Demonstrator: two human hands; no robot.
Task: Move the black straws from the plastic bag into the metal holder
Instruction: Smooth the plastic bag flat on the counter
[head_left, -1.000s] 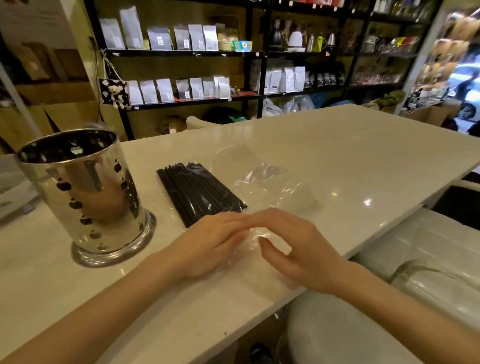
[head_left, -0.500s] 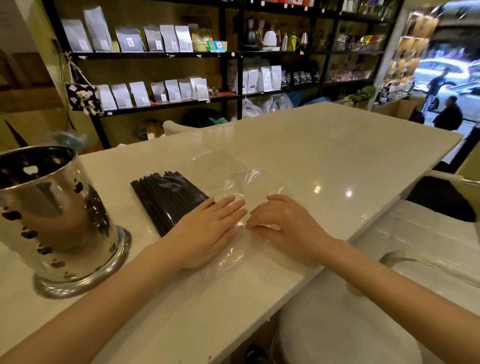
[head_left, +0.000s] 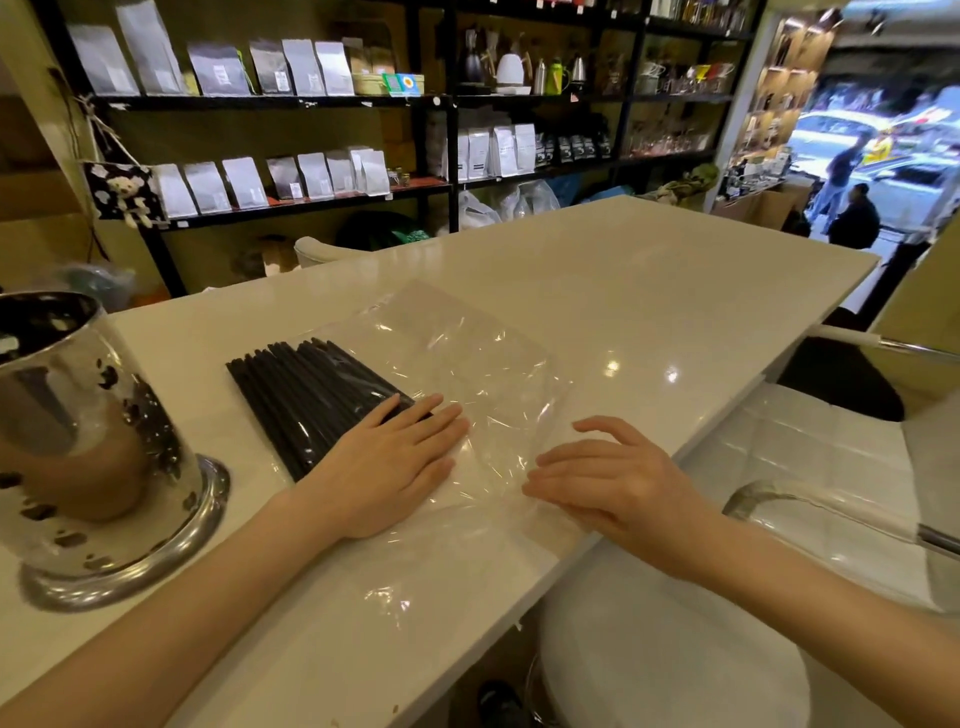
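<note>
A bundle of black straws (head_left: 306, 387) lies inside a clear plastic bag (head_left: 467, 358) flat on the white counter (head_left: 649, 291). My left hand (head_left: 387, 462) rests flat on the bag, fingers spread over the near end of the straws. My right hand (head_left: 608, 480) lies on the bag's near right part, fingers apart and slightly curled, close to the counter edge. A shiny metal holder (head_left: 88, 441) with cut-out holes stands upright at the left, to the left of the straws; nothing shows above its rim.
White chairs (head_left: 779, 499) stand below the counter's right edge. Black shelves (head_left: 311, 98) with pouches and kettles fill the back wall. Two people (head_left: 852, 208) stand by the street door at far right.
My hands have parted: the right one slid to the right along the bag, the left one moved onto the straws' near end. The view shifted, so the holder sits further left.
</note>
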